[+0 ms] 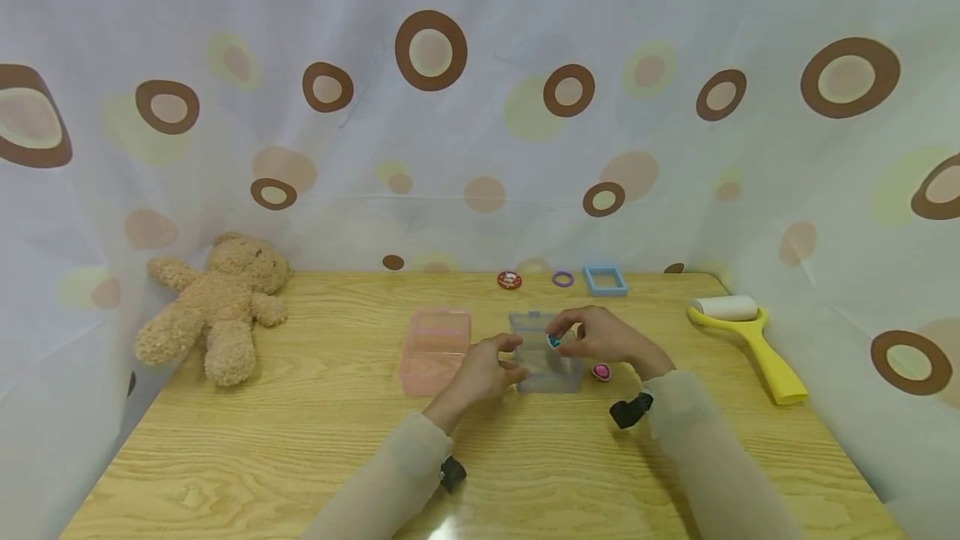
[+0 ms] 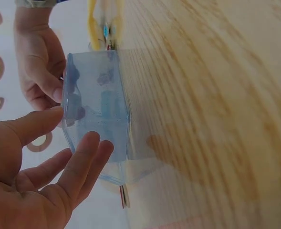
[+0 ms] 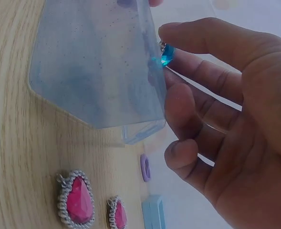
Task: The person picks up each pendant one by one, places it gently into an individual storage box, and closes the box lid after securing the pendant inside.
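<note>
My right hand [image 1: 603, 334] pinches a small blue gem piece with a silvery edge [image 3: 166, 54] between thumb and fingertips, over the rim of the translucent blue box [image 3: 97, 71]. That box stands on the table with its lid open toward the back; dark small shapes show through its wall. Beside it, my left hand [image 1: 480, 371] has its fingers loosely spread, fingertips right at the box's left side and front [image 2: 90, 114]. Two pink gem pieces with silver twisted borders lie right of the box, the nearer one [image 3: 78, 200] closest to it.
An open translucent pink box [image 1: 431, 369] stands to the left. Behind are a red round piece [image 1: 510, 280], a purple ring [image 1: 562, 279] and a light blue square frame [image 1: 606, 292]. A teddy bear [image 1: 217, 302] sits far left; a yellow-handled lint roller [image 1: 765, 352] lies far right.
</note>
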### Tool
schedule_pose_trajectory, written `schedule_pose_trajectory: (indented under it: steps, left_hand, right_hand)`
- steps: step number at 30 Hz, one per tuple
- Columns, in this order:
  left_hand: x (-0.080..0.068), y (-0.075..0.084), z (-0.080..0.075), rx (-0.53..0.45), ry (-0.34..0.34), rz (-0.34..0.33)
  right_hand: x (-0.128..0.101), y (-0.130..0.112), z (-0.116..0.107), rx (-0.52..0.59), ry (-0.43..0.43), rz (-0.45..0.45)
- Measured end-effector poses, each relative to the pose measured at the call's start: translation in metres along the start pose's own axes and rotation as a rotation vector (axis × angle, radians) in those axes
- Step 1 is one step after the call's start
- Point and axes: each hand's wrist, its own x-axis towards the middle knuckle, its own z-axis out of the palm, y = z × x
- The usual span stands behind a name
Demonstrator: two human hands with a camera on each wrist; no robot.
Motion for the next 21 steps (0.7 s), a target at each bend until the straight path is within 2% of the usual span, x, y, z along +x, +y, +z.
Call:
schedule_pose_trajectory:
  steps: [13, 21]
  left_hand:
    - [0.001, -0.003, 0.002, -0.016, 0.008, -0.001]
    - [0.002, -0.005, 0.002, -0.017, 0.006, 0.007]
  right_hand:
    - [-0.001, -0.005, 0.011, -0.021, -0.047, 0.021]
    - [-0.001, -0.008, 0.020, -0.100, -0.033, 0.047]
